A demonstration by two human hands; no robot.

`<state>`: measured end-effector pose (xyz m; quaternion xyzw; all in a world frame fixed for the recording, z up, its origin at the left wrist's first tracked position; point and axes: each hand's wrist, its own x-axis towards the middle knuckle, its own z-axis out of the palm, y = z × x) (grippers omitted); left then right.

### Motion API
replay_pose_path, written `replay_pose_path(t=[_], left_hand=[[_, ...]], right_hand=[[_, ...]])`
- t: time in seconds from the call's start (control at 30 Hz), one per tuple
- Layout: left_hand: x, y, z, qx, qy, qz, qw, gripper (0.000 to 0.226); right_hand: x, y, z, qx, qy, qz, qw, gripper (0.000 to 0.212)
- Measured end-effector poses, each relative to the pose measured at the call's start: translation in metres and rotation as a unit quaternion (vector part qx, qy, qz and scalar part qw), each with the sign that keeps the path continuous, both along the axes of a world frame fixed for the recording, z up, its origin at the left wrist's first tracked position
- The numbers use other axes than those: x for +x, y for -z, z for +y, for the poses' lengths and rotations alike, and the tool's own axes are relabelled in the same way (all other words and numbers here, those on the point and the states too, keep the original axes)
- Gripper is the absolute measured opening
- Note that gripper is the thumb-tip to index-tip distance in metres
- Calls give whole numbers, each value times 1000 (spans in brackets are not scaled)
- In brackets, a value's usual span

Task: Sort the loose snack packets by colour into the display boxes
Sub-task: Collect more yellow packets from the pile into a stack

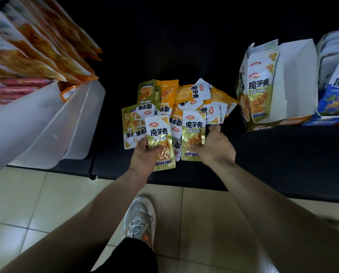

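left hand [143,154] around a green packet [158,134], right hand [213,146] around a second green packet [194,131] (loose pile [176,99] just beyond)

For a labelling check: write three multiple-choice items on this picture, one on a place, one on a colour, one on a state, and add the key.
1. Where does the green box stand relative to the pile?
A. To its left
B. To its right
C. On the floor

2. What colour are the lower halves of the left packet and the right packet?
A. Green
B. Blue
C. Red

3. What is the left hand doing?
A. Hanging empty
B. Gripping a packet
C. Pressing on the box

Key:
1 B: the box is at the right of the view, with the pile in the middle.
2 A: both show green below a white top.
3 B: its thumb and fingers curl round the left packet's lower part.
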<state>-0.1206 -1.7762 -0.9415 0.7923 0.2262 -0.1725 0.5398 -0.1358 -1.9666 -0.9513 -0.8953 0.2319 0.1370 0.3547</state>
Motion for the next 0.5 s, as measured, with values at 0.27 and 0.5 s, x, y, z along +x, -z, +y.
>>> replay_pose_path(t=[0.27, 0.5], left_hand=[[-3, 2, 7, -12, 0, -17, 1000, 19], [-10, -9, 0, -161, 30, 7, 987, 19]], right_hand=[[-15, -11, -10, 192, 105, -53, 974, 21], [-28, -20, 27, 303, 74, -43, 949, 23]])
